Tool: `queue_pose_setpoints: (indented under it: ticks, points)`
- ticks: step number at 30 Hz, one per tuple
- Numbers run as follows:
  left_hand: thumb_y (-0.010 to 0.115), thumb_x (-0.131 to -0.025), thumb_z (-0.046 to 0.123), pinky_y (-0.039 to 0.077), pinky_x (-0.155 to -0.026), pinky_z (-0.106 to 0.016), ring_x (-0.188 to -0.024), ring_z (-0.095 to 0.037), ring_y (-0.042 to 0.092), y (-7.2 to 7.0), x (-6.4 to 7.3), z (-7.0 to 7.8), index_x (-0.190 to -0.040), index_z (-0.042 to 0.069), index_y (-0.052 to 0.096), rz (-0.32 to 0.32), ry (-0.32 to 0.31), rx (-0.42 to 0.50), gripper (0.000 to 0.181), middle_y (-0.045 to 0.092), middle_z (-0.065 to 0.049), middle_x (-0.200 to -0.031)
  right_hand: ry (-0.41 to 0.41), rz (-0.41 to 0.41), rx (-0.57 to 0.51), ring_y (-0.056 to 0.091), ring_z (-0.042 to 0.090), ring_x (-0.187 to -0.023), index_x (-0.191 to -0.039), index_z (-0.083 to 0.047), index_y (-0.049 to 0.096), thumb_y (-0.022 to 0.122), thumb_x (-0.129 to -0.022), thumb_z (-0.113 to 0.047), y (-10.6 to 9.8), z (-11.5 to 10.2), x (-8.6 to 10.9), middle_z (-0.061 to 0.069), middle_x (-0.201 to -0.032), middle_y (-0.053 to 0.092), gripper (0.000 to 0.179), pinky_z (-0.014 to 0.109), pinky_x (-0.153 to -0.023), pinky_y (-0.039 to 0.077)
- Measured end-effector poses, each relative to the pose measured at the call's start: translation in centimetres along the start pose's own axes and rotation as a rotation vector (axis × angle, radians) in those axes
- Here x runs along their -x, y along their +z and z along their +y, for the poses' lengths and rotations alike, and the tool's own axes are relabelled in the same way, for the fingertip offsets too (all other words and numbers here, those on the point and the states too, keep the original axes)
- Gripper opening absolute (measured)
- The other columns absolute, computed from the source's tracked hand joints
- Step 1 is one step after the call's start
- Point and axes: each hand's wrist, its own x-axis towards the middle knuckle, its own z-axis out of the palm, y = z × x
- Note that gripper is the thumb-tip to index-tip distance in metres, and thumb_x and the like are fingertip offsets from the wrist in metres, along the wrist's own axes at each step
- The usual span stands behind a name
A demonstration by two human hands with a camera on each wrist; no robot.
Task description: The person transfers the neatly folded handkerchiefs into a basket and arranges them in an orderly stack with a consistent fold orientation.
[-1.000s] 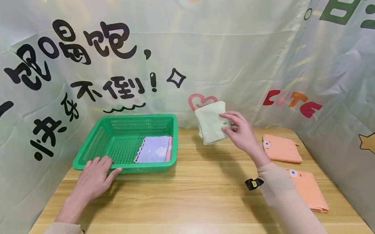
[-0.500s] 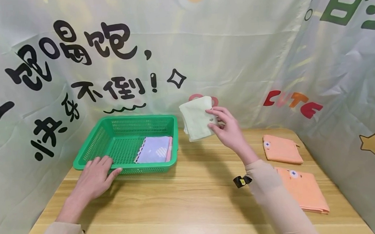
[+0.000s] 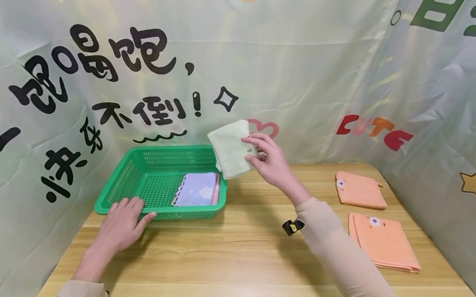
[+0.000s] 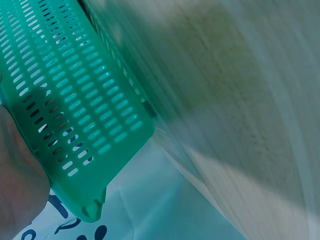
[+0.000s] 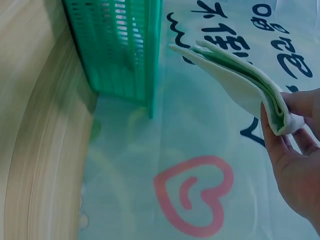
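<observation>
My right hand (image 3: 265,158) pinches a folded pale green cloth (image 3: 231,150) by its right edge, fingers on one side and thumb on the other. In the right wrist view the folded layers of the cloth (image 5: 245,80) show edge-on, raised above the table. From the head, the cloth overlaps the right rim of the green plastic basket (image 3: 159,213). My left hand (image 3: 121,225) holds the basket's front rim near its left corner, fingers over the rim and thumb along the outside. Inside the basket, at the right, lies a folded lilac cloth (image 3: 193,188) with a pink one (image 3: 216,189) showing beneath.
Two folded orange cloths lie on the right of the wooden table (image 3: 212,260): a smaller cloth (image 3: 361,189) farther back and a larger cloth (image 3: 385,241) nearer. A printed fabric backdrop (image 3: 299,70) closes off the back and sides.
My right hand has carried the pale green cloth leftward, from beside the basket to over its right rim. The larger orange cloth is now uncovered by my arm. My left hand stays put.
</observation>
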Motion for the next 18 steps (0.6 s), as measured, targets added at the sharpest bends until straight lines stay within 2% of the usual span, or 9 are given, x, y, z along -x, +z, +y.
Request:
queue_pose_setpoints:
  ticks: [8,18]
  points:
    - [0.061,-0.104,0.042,0.027,-0.070,-0.036,-0.076,-0.022,0.037,-0.1,0.1,0.0,-0.088,0.015,0.045,0.004,0.001,-0.001,0.036,0.044,0.001,-0.085,-0.032,-0.031,-0.018,0.061,0.025,-0.110,-0.134,-0.007,0.068,0.074,-0.092,0.005,2.1,-0.6,-0.9,0.008,-0.141,0.055,0.044,0.036,-0.081,0.060]
    - [0.060,-0.105,0.042,0.027,-0.071,-0.036,-0.076,-0.022,0.036,-0.1,0.1,0.0,-0.088,0.014,0.046,-0.008,-0.008,0.003,0.036,0.042,0.001,-0.083,-0.049,-0.085,-0.045,0.066,0.026,-0.105,-0.135,-0.005,0.067,0.074,-0.093,0.004,5.1,-1.1,-1.6,0.011,-0.141,0.054,0.043,0.033,-0.081,0.059]
